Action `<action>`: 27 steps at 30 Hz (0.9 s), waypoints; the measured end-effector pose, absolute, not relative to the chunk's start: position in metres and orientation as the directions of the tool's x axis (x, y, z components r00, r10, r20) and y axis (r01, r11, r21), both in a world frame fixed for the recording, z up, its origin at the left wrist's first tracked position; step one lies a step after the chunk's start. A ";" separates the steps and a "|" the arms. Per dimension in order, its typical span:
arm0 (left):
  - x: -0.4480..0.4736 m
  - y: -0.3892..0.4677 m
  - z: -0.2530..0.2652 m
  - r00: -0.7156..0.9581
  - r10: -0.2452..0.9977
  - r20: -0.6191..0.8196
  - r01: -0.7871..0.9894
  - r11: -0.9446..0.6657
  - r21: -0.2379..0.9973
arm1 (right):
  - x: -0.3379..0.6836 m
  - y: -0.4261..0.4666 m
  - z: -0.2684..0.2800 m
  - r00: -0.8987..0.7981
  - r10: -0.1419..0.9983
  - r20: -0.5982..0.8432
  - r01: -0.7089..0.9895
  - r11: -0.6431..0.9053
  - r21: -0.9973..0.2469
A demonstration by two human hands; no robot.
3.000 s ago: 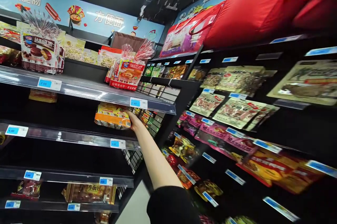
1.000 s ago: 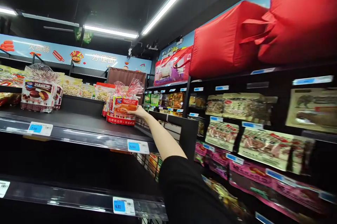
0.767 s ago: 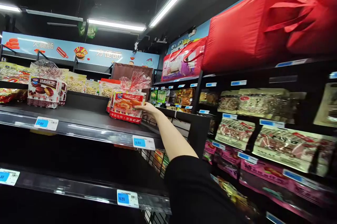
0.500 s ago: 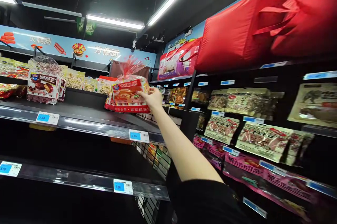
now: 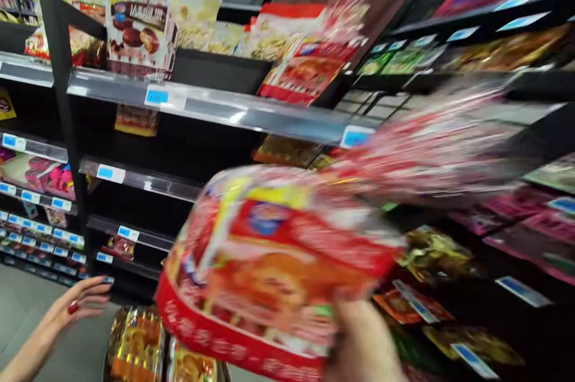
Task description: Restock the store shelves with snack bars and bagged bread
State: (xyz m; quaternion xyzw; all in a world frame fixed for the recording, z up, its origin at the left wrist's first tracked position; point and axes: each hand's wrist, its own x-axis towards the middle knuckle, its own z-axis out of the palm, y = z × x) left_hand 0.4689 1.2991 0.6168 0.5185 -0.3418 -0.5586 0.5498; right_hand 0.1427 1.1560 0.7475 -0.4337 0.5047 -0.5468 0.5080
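My right hand [image 5: 366, 337] grips a red bag of packaged snacks [image 5: 278, 268] by its lower right side, with the thumb in front. The bag is tilted and its gathered clear top points to the upper right; motion blurs it. At the lower left, my left hand [image 5: 78, 304] hangs free with its fingers stretched and apart. Just right of that hand, below the red bag, lie golden snack packs [image 5: 139, 343], partly hidden by the bag. A similar red bag [image 5: 309, 64] leans on the upper shelf.
A black shelf unit [image 5: 251, 109] with clear price rails runs across the view. A brown-and-white bag of chocolate pies [image 5: 141, 35] stands on its top shelf. Racks of packaged food [image 5: 534, 232] line the right side. Grey floor [image 5: 18, 304] shows at lower left.
My right hand has taken the red bag off the top shelf and drawn it close and low. My left hand has come into view. The camera has tipped downward.
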 end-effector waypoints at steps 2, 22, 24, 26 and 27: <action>0.459 1.294 0.630 -0.020 -0.987 -0.160 0.390 -0.155 0.908 | 0.179 1.181 0.694 -0.024 -0.970 -0.242 0.264 0.227 -0.938; 0.492 1.347 0.612 0.041 -0.888 -0.459 0.483 -0.384 0.787 | 0.288 1.295 0.604 0.052 -0.880 -0.473 0.249 0.470 -0.847; 0.493 1.350 0.609 0.037 -0.881 -0.473 0.488 -0.397 0.777 | 0.289 1.299 0.602 0.036 -0.881 -0.471 0.227 0.466 -0.855; 0.493 1.354 0.605 0.033 -0.874 -0.485 0.497 -0.407 0.767 | 0.289 1.301 0.600 0.036 -0.879 -0.475 0.229 0.470 -0.852; 0.493 1.356 0.604 0.031 -0.873 -0.486 0.501 -0.407 0.763 | 0.289 1.303 0.600 0.041 -0.876 -0.481 0.240 0.476 -0.846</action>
